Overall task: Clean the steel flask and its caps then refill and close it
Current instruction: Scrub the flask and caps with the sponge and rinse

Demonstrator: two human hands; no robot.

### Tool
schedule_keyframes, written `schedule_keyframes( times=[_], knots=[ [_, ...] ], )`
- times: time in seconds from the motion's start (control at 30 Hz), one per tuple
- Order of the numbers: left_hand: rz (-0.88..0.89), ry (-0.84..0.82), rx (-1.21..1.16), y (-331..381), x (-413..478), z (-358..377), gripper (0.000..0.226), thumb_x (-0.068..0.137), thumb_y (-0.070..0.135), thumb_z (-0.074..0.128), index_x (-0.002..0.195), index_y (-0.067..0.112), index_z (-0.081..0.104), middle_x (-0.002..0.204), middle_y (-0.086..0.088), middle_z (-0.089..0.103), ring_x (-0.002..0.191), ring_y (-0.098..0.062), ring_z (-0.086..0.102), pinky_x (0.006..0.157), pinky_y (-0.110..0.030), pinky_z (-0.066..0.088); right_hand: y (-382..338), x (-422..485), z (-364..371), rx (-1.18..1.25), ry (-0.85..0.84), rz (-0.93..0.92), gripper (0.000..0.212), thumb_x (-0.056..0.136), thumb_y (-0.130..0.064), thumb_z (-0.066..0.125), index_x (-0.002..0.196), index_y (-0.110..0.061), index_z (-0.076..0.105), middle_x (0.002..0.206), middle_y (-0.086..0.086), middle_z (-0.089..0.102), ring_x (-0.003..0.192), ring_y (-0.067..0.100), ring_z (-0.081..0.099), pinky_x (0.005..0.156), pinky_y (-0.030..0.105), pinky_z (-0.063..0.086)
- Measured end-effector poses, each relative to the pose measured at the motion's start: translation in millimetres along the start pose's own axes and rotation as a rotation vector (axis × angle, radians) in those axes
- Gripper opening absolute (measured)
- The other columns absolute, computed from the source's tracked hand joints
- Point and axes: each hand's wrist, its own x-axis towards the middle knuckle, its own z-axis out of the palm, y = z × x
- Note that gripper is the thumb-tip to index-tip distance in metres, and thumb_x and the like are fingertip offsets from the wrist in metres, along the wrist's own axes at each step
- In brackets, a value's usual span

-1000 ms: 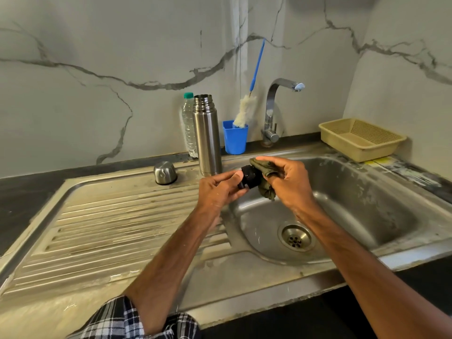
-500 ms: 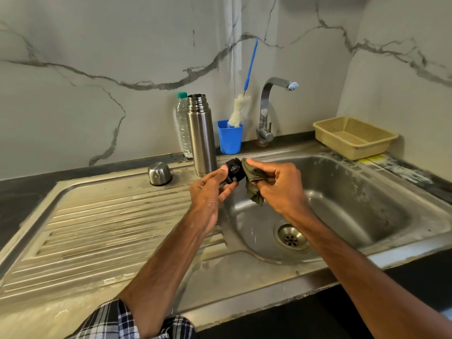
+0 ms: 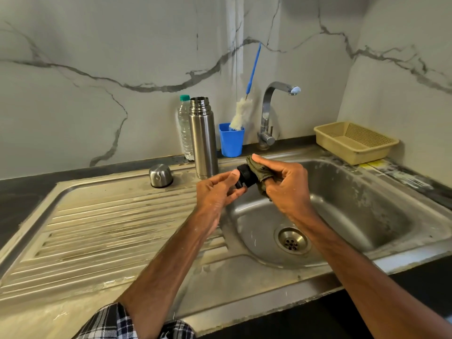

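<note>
The open steel flask [image 3: 203, 140] stands upright at the back of the sink top, left of the basin. Its steel outer cap [image 3: 160, 176] sits mouth down on the drainboard to the left. Above the basin's left edge, my left hand [image 3: 217, 192] pinches the black inner stopper [image 3: 245, 178] between thumb and fingers. My right hand [image 3: 285, 184] grips a dark green cloth [image 3: 260, 173] and presses it against the stopper's right end.
A clear water bottle [image 3: 184, 128] with a green cap stands behind the flask. A blue cup [image 3: 231, 143] holds a bottle brush [image 3: 242, 113]. The tap [image 3: 269, 113] arches over the basin [image 3: 354, 204]; a beige basket [image 3: 354, 141] sits at the back right. The ribbed drainboard [image 3: 110, 228] spreads left.
Both hands have stayed above the basin's left edge with the stopper and cloth; the right hand's fingers have shifted on the cloth around the stopper's end.
</note>
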Motion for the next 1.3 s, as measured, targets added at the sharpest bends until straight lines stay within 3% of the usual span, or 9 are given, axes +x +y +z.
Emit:
schedule_keyframes(
  times=[0.1,0.23,0.5,0.67,0.8,0.93,1.07,1.2,1.3],
  knots=[
    [0.036,-0.007,0.066,-2.0,-0.8,2.4,0.029,0.088,0.012,0.076,0.113,-0.003,0.073,0.103,-0.018,0.076,0.095,-0.031,0.075,0.076,-0.03,0.063,0.2,1.5,-0.7,-0.003,-0.018,0.011,0.058,0.081,0.015,0.064,0.126,-0.021,0.07,0.12,-0.002,0.073,0.105,0.015,0.072,0.086,0.042,0.062],
    [0.057,0.043,0.091,-1.2,6.9,-6.4,0.029,0.088,0.017,0.077,0.111,0.001,0.075,0.101,-0.016,0.077,0.095,-0.029,0.076,0.076,-0.03,0.063,-6.7,-8.7,1.2,-0.039,-0.159,-0.144,0.061,0.076,0.023,0.061,0.123,-0.014,0.07,0.129,0.0,0.067,0.125,0.007,0.06,0.108,0.031,0.048],
    [0.245,0.023,0.352,-3.9,11.5,-9.7,0.021,0.089,0.015,0.077,0.109,0.009,0.077,0.096,-0.012,0.078,0.089,-0.022,0.077,0.082,-0.042,0.063,-0.2,-4.8,0.1,-0.072,-0.197,-0.231,0.065,0.069,0.029,0.053,0.116,-0.011,0.074,0.123,-0.002,0.071,0.125,0.005,0.06,0.111,0.028,0.045],
    [0.303,-0.068,0.453,-2.6,7.3,-8.7,0.025,0.089,0.015,0.078,0.113,0.006,0.076,0.099,-0.009,0.079,0.089,-0.022,0.077,0.082,-0.046,0.063,1.5,4.3,-1.1,-0.075,-0.121,-0.169,0.062,0.074,0.026,0.057,0.119,-0.013,0.073,0.121,-0.002,0.071,0.121,0.004,0.063,0.106,0.029,0.049],
    [0.305,-0.114,0.474,-0.7,9.5,-13.7,0.026,0.09,0.013,0.076,0.115,0.006,0.075,0.1,-0.008,0.079,0.093,-0.021,0.077,0.084,-0.044,0.063,-0.3,1.2,-7.4,-0.039,-0.18,-0.174,0.059,0.072,0.027,0.056,0.11,-0.013,0.077,0.113,-0.007,0.074,0.115,0.001,0.065,0.102,0.024,0.051],
    [0.283,-0.191,0.487,2.3,5.3,-10.0,0.03,0.09,0.014,0.076,0.119,0.005,0.074,0.106,-0.009,0.077,0.097,-0.018,0.076,0.082,-0.038,0.063,-3.2,6.0,-12.7,0.047,-0.129,-0.057,0.052,0.079,0.023,0.058,0.11,-0.015,0.075,0.101,-0.016,0.073,0.099,-0.005,0.069,0.087,0.016,0.056],
    [0.207,-0.239,0.422,6.1,7.8,-15.4,0.031,0.091,0.011,0.073,0.121,0.004,0.072,0.109,-0.011,0.077,0.1,-0.021,0.075,0.082,-0.035,0.063,-3.3,6.5,-17.6,0.138,-0.208,-0.059,0.041,0.081,0.021,0.057,0.104,-0.007,0.078,0.104,-0.002,0.077,0.102,0.009,0.072,0.089,0.027,0.059],
    [0.127,-0.296,0.354,6.9,6.8,-16.6,0.034,0.092,0.01,0.072,0.125,0.002,0.069,0.113,-0.013,0.075,0.105,-0.024,0.074,0.081,-0.032,0.062,-0.4,8.0,-19.0,0.245,-0.195,0.096,0.047,0.083,0.021,0.051,0.107,-0.009,0.078,0.099,0.001,0.078,0.089,0.035,0.073,0.062,0.039,0.06],
    [0.065,-0.313,0.268,10.0,8.2,-18.3,0.031,0.093,0.011,0.07,0.123,0.005,0.07,0.117,-0.013,0.074,0.108,-0.025,0.072,0.083,-0.031,0.061,-1.4,7.5,-21.6,0.348,-0.183,0.09,0.042,0.083,0.022,0.052,0.102,-0.005,0.077,0.102,0.005,0.078,0.097,0.042,0.07,0.071,0.053,0.057]
  ],
)
